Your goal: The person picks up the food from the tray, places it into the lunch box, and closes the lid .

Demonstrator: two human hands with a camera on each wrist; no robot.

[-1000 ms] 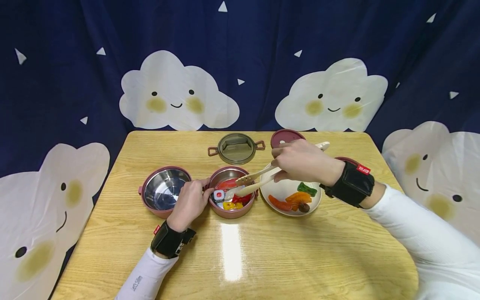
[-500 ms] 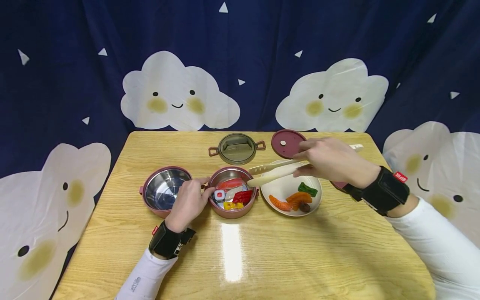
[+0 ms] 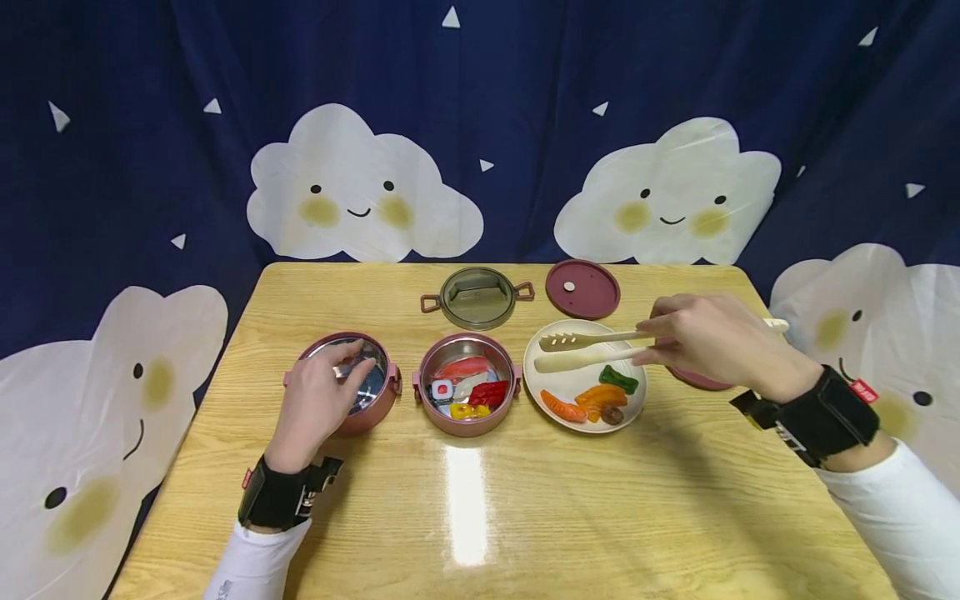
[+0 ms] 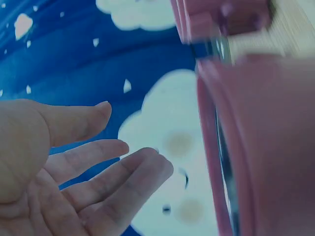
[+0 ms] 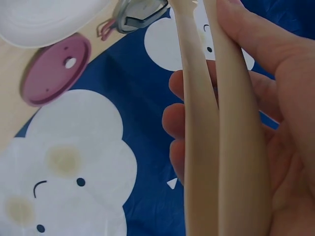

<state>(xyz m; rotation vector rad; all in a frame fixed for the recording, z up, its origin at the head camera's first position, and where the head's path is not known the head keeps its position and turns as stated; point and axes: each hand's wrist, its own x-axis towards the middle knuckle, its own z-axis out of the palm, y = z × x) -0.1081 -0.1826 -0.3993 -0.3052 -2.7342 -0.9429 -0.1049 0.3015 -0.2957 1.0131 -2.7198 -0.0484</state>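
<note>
on the wooden worktop (image 3: 525, 508) three dishes stand in a row across the middle. nearest the left edge is an empty pink bowl (image 3: 378, 398) with a steel inside; the left hand (image 3: 315, 400) lies over its rim with the fingers (image 4: 106, 177) straight and spread, its grip holding nothing. just beside it stands a second pink bowl (image 3: 467, 425) holding toy food: a red slice, a red pepper piece, something yellow and a small white roll with a red centre. to the right of that is a white plate (image 3: 547, 379) with an orange piece, a green piece, an orange-red shrimp-like piece and a small brown one (all gathered on its near right part).

the right hand (image 3: 712, 337) grips a pair of cream tongs (image 3: 592, 350), fingers and thumb curled round the arms near their back end. the tongs hang above the far half of the plate, their long axis running nearly left to right along the worktop, tips pointing towards the left edge and the handle end towards the right edge. the two tips stand a little apart and carry nothing.

by the far edge lie a grey-green lid (image 3: 477, 297) with brown clasps and, to its right, a round maroon lid (image 3: 582, 288). a dark blue curtain (image 3: 525, 100) with smiling white clouds hangs behind.
</note>
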